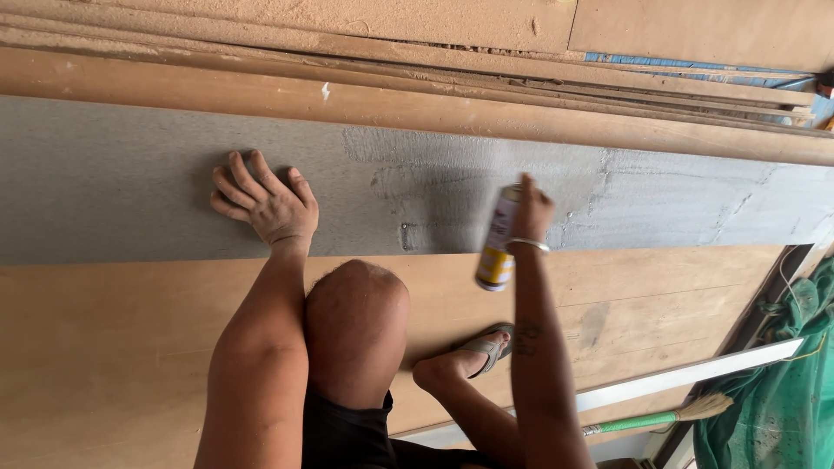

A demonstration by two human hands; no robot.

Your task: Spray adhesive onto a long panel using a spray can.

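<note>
Two hands busy mid-spray: left hand flat, fingers spread on the long grey sheet over brown plywood, right hand clamped round the white-and-yellow spray can, nozzle toward the glistening wet patch; probably next, sweeping toward dry grey.

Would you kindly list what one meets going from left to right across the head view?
left hand flat on the grey board → knee → spray can in the right hand → broom → green net

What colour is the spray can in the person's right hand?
White with a yellow base: the spray can, head view.
</note>
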